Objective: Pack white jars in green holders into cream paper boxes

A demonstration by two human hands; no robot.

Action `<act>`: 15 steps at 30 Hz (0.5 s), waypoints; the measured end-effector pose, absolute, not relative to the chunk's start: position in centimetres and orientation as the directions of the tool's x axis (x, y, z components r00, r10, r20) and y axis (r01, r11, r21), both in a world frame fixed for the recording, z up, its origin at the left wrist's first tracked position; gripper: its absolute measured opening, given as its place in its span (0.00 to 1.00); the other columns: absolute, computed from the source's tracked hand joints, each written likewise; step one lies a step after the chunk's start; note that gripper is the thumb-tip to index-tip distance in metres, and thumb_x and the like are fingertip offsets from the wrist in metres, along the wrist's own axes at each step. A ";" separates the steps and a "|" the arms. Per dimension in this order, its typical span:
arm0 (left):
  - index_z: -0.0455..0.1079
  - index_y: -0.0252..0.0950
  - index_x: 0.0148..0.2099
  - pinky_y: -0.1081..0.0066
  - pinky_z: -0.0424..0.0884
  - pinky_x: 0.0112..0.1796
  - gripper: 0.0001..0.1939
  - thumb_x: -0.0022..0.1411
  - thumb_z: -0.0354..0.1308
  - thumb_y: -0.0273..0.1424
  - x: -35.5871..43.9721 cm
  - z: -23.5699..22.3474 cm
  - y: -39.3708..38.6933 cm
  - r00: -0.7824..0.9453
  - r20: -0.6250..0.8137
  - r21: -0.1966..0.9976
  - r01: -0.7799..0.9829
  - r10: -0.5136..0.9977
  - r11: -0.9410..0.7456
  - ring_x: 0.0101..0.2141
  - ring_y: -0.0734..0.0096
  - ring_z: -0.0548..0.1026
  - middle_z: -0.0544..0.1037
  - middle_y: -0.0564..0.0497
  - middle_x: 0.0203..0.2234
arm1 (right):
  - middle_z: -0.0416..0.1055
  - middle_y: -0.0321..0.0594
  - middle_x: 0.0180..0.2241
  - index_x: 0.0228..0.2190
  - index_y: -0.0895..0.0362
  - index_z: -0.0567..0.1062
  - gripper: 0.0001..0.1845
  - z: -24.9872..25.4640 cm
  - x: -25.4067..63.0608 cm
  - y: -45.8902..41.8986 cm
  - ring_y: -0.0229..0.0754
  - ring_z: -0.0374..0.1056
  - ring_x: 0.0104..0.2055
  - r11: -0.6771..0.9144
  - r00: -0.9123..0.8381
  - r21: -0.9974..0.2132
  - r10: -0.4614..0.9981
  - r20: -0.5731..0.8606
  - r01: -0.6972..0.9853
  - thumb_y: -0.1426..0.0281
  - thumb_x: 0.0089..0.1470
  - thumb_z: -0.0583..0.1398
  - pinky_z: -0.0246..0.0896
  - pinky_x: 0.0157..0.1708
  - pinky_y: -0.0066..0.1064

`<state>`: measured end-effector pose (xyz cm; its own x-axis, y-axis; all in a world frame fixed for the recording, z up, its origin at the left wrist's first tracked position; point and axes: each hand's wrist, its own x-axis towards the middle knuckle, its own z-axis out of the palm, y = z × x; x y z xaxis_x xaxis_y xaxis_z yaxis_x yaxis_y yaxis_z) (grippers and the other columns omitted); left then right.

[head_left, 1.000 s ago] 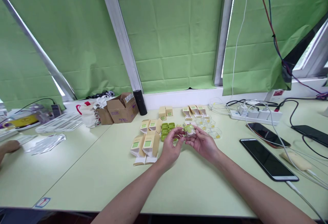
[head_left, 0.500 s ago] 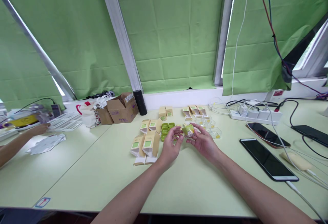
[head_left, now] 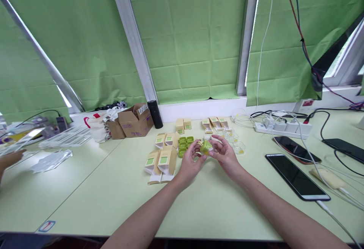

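Note:
My left hand (head_left: 191, 164) is closed around a small green case (head_left: 206, 147) that has a pale strap-like piece at its top. My right hand (head_left: 227, 158) has its fingertips on the case's right side, where a bit of clear plastic shows. The fingers partly cover the case. Just left of it stand several small open green boxes (head_left: 182, 153). Beyond my right hand lie several clear plastic shells (head_left: 239, 148) with yellow spots. Folded cardboard cartons (head_left: 167, 159) with green windows stand left of my left hand.
More cartons (head_left: 215, 123) stand at the back. A cardboard box (head_left: 135, 122) and a black cylinder (head_left: 155, 114) are by the wall. Phones (head_left: 297, 177), cables and a power strip (head_left: 284, 128) occupy the right. At far left, another person's hand (head_left: 11, 159) holds a clear panel.
The green case has turned between my hands and shifted slightly left, and its green side shows more. At far left the other person's hand has moved left, lifting a clear panel.

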<state>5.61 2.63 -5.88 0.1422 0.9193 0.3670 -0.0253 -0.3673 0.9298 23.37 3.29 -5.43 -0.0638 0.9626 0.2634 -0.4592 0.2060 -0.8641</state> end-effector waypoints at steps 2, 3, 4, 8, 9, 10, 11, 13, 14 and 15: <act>0.67 0.39 0.67 0.58 0.71 0.57 0.38 0.59 0.74 0.42 5.6 -5.6 2.5 0.148 0.370 0.928 -0.009 0.917 -0.373 0.57 0.55 0.73 0.76 0.40 0.57 | 0.79 0.40 0.49 0.53 0.45 0.73 0.43 -5.4 23.3 3.3 0.51 0.72 0.54 0.215 -0.063 -0.865 0.961 0.271 -0.454 0.66 0.35 0.80 0.70 0.51 0.43; 0.68 0.39 0.66 0.59 0.71 0.56 0.37 0.59 0.73 0.41 5.6 -5.5 2.5 0.147 0.370 0.927 0.006 0.917 -0.375 0.55 0.56 0.74 0.76 0.41 0.56 | 0.79 0.41 0.49 0.53 0.46 0.73 0.43 -5.3 23.3 3.2 0.51 0.72 0.54 0.217 -0.065 -0.865 0.959 0.275 -0.452 0.67 0.34 0.80 0.71 0.50 0.42; 0.68 0.39 0.66 0.59 0.72 0.55 0.36 0.59 0.73 0.40 5.6 -5.3 2.4 0.143 0.369 0.926 0.025 0.918 -0.377 0.53 0.57 0.75 0.77 0.41 0.54 | 0.79 0.41 0.49 0.52 0.46 0.73 0.43 -5.2 23.3 3.2 0.51 0.73 0.54 0.219 -0.069 -0.865 0.958 0.279 -0.451 0.68 0.34 0.80 0.71 0.49 0.42; 0.73 0.39 0.63 0.59 0.72 0.52 0.29 0.61 0.70 0.35 5.6 -4.8 2.1 0.116 0.372 0.916 0.113 0.921 -0.384 0.47 0.60 0.76 0.78 0.43 0.53 | 0.79 0.43 0.52 0.52 0.46 0.72 0.40 -4.9 23.2 2.8 0.48 0.75 0.47 0.210 -0.109 -0.866 0.952 0.288 -0.453 0.69 0.37 0.79 0.72 0.44 0.39; 0.74 0.40 0.62 0.58 0.71 0.52 0.27 0.61 0.70 0.33 5.6 -4.7 2.1 0.110 0.378 0.911 0.133 0.919 -0.390 0.47 0.60 0.76 0.79 0.43 0.53 | 0.79 0.43 0.52 0.52 0.46 0.73 0.40 -4.8 23.2 2.7 0.48 0.75 0.46 0.205 -0.118 -0.867 0.951 0.287 -0.455 0.70 0.37 0.78 0.72 0.44 0.39; 0.75 0.40 0.61 0.58 0.71 0.52 0.26 0.61 0.69 0.32 5.7 -4.6 2.1 0.105 0.386 0.904 0.154 0.916 -0.399 0.47 0.60 0.75 0.79 0.44 0.53 | 0.79 0.43 0.52 0.52 0.46 0.73 0.40 -4.8 23.2 2.6 0.48 0.75 0.46 0.203 -0.124 -0.867 0.950 0.288 -0.454 0.70 0.37 0.78 0.72 0.44 0.39; 0.75 0.41 0.60 0.58 0.71 0.53 0.25 0.61 0.69 0.31 5.7 -4.6 2.0 0.101 0.395 0.896 0.175 0.913 -0.408 0.48 0.60 0.75 0.80 0.45 0.52 | 0.80 0.43 0.51 0.52 0.46 0.73 0.40 -4.7 23.2 2.6 0.49 0.75 0.47 0.208 -0.126 -0.867 0.948 0.293 -0.452 0.69 0.37 0.78 0.71 0.45 0.40; 0.76 0.42 0.60 0.59 0.70 0.53 0.24 0.61 0.68 0.30 5.7 -4.4 1.9 0.090 0.414 0.879 0.217 0.906 -0.424 0.48 0.59 0.75 0.80 0.46 0.50 | 0.80 0.44 0.51 0.52 0.47 0.73 0.37 -4.7 23.4 2.6 0.51 0.74 0.51 0.239 -0.110 -0.867 0.943 0.315 -0.437 0.67 0.40 0.78 0.70 0.48 0.41; 0.75 0.42 0.60 0.59 0.70 0.53 0.24 0.61 0.68 0.29 5.7 -4.3 1.8 0.087 0.423 0.870 0.238 0.902 -0.431 0.48 0.60 0.75 0.80 0.46 0.49 | 0.80 0.45 0.50 0.52 0.48 0.74 0.35 -4.7 23.5 2.7 0.52 0.73 0.53 0.263 -0.089 -0.868 0.941 0.328 -0.421 0.65 0.42 0.77 0.69 0.49 0.42; 0.75 0.42 0.60 0.59 0.70 0.53 0.23 0.62 0.68 0.29 5.6 -4.2 1.7 0.087 0.432 0.861 0.259 0.898 -0.439 0.48 0.60 0.75 0.80 0.46 0.49 | 0.80 0.45 0.49 0.51 0.48 0.75 0.32 -4.7 23.6 2.7 0.53 0.73 0.54 0.288 -0.058 -0.871 0.940 0.337 -0.397 0.63 0.44 0.76 0.69 0.50 0.43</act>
